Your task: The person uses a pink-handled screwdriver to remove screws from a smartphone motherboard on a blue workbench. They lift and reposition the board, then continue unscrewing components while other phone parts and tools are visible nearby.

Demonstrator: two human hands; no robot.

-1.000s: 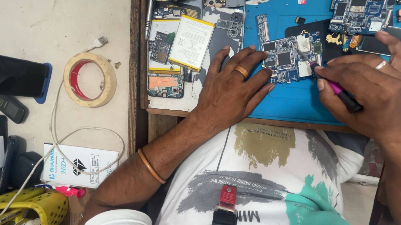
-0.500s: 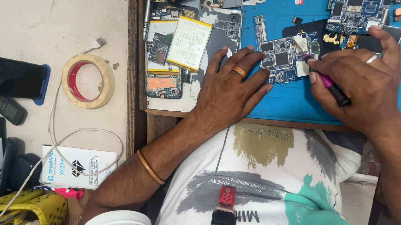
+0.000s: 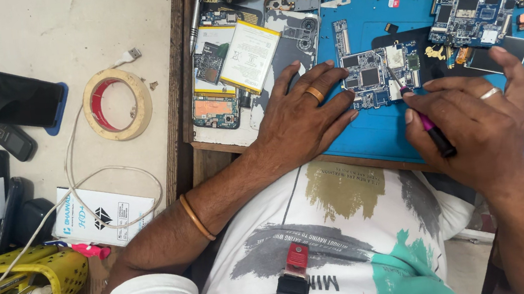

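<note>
Blue mat (image 3: 371,135) bears flat left hand (image 3: 301,114) pinning circuit board (image 3: 375,77); right hand (image 3: 473,121) pinches screwdriver (image 3: 421,117).

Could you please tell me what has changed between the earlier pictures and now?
The right hand has shifted left, bringing the tip of its small screwdriver onto the circuit board. The left hand stayed flat, pressing the board's left edge on the blue mat. The tape roll has not moved.

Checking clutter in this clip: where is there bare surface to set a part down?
Bare blue mat lies below the circuit board, between left hand and right hand. The pale tabletop above the tape roll is open. The mat's top edge is crowded.
</note>
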